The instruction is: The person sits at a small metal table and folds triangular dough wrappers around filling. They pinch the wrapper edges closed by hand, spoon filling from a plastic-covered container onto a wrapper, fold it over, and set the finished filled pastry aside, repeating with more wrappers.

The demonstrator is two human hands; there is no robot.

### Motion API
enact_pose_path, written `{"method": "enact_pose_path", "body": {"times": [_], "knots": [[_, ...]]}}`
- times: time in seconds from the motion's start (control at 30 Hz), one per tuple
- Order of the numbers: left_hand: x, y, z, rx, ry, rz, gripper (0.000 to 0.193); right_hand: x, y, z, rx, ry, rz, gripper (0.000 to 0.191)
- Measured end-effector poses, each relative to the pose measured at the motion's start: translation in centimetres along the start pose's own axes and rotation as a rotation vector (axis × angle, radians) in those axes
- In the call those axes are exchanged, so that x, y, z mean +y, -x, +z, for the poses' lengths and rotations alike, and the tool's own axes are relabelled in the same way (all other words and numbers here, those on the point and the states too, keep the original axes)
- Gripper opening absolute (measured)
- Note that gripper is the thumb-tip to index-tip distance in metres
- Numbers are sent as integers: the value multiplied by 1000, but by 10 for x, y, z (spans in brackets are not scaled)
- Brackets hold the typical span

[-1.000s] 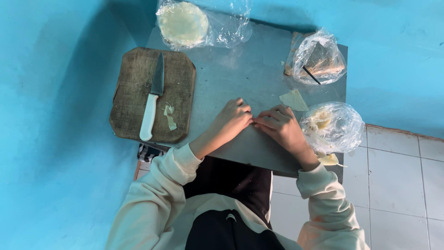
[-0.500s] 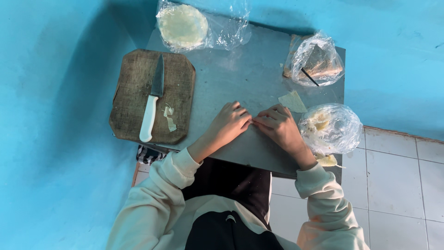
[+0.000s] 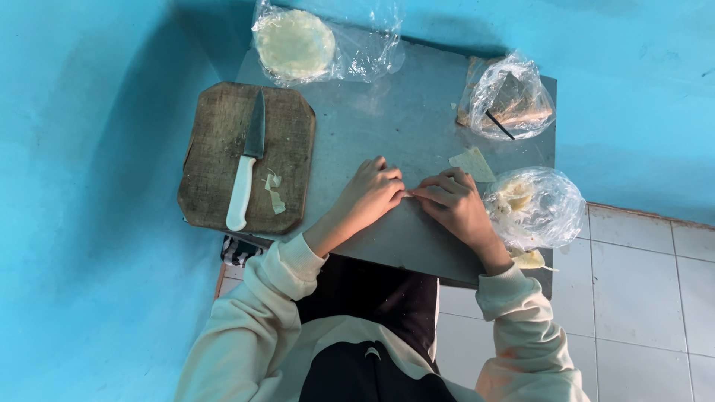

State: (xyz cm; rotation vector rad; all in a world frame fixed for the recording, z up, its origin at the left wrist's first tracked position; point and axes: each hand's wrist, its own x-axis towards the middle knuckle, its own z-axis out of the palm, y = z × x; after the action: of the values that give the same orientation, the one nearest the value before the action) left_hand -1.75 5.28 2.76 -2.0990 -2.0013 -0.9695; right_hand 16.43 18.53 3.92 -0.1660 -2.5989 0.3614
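Grey worktop (image 3: 387, 119): left hand (image 3: 370, 195) and right hand (image 3: 452, 205) meet, fingers pinching a small pale wrapper piece (image 3: 408, 193) between them. Folding looks midway; another cut triangle (image 3: 471, 164) waits nearby, knife (image 3: 247, 168) idle on the board (image 3: 216, 186).

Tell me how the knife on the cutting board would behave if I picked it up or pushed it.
The knife lies flat on the cutting board, so it probably slides rather than rolls. Its blade looks thin and stiff, unlikely to flop. The smooth white handle may be slippery, and likely carries most of the weight.
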Motion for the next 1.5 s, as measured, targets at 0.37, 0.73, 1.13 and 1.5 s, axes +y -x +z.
{"method": "enact_pose_path", "body": {"times": [0.37,0.73,1.13,1.5], "knots": [[-13,9,0,26,111,-72,23,-4,-3,2,22,63,21,28],[-15,10,0,49,107,-82,18,-6,-5,2,16,62,53,27],[-11,6,-2,65,71,8,24,-3,-4,7,-4,87,52,31],[-9,6,-3,131,106,-28,51,-6,-6,-4,12,-78,164,45]]}}
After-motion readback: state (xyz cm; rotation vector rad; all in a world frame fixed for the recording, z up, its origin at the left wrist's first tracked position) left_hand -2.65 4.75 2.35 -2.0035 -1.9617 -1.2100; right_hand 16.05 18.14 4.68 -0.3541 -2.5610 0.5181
